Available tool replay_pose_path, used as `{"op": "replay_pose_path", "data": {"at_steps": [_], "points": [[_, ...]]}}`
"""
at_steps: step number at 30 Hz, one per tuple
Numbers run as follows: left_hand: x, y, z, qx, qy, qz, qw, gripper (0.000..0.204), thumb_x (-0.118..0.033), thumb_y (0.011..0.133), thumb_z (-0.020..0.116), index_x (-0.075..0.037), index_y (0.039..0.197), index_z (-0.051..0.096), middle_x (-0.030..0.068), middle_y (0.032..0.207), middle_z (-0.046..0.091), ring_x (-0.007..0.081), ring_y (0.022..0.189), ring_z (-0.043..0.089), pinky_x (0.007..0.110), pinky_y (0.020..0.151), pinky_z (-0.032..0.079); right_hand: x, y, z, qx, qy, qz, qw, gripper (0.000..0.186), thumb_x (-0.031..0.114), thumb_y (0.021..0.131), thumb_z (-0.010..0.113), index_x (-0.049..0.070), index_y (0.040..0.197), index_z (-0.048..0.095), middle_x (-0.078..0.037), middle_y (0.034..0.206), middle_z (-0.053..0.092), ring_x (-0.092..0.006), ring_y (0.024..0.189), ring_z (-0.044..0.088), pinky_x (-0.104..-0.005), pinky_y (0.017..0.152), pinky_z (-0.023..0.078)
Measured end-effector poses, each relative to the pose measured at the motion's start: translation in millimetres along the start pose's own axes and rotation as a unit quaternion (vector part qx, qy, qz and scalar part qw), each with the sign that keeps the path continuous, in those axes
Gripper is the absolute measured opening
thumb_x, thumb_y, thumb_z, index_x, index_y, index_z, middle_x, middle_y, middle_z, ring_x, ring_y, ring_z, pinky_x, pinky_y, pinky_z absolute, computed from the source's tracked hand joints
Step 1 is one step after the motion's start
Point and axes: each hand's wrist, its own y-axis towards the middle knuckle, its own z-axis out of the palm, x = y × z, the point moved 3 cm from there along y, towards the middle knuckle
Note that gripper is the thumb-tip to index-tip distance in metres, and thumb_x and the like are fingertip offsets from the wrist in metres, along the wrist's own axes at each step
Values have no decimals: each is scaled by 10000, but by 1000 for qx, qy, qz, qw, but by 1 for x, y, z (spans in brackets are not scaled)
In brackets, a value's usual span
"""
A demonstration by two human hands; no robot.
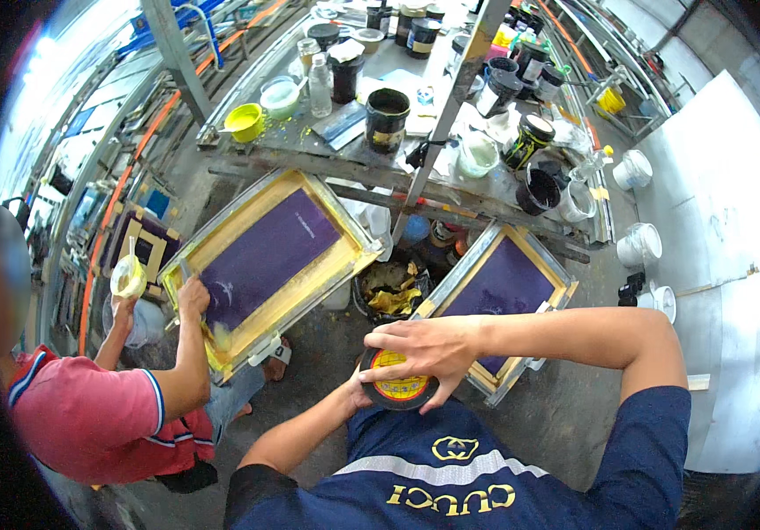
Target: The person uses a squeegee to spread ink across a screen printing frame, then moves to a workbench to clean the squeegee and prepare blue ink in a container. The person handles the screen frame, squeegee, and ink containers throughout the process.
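A round black jar (402, 391) with a yellow and red label on its lid is held close to my body. My left hand (359, 390) grips its side, its fingers mostly hidden by the jar. From above, my right hand (433, 352) spreads across the lid, its fingers curled over the rim. Just beyond my right forearm leans a screen printing frame (505, 281) with purple mesh and yellow tape along its inner edges. My forearm hides part of that frame.
At left, a person in a red shirt (102, 402) holds a yellowish bowl (128, 277) and works at a larger purple screen (267, 249). A waste bin (390, 296) stands between the screens. Ahead, a cluttered bench (309, 150) bears several ink tubs. White buckets (641, 246) stand at right.
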Motion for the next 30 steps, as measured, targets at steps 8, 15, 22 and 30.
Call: {"op": "replay_pose_path", "data": {"at_steps": [8,15,22,30], "points": [[-49,9,35,-89,131,367,917,627,-526,1059,399,-93,1510,442,186,1454,569,352,1310,588,511,1101,498,6,27,8,-119,-139,475,861,1179,857,767,628,138,1631,271,-328,1387,459,-479,1187,573,-546,949,545],[-75,19,49,-127,149,395,897,693,-622,1027,399,-96,1467,498,152,1370,632,305,1226,645,458,1023,551,-14,29,-11,-195,-132,482,844,1089,763,760,725,149,1590,379,-292,1225,489,-464,1084,606,-508,957,528],[-59,13,46,-120,233,87,961,812,-715,998,352,-129,1555,433,166,1519,534,382,1361,552,631,1116,439,-6,13,-13,43,-194,184,963,998,638,764,794,382,1607,325,-231,1435,412,-401,1198,529,-491,1037,457],[-65,11,-12,-124,210,-17,970,735,-653,1016,377,-124,1506,519,147,1470,595,338,1331,588,605,1127,431,-25,-10,5,-122,155,214,957,1014,392,668,929,102,1507,438,-215,1544,422,-356,1420,449,-479,1180,377]]}}
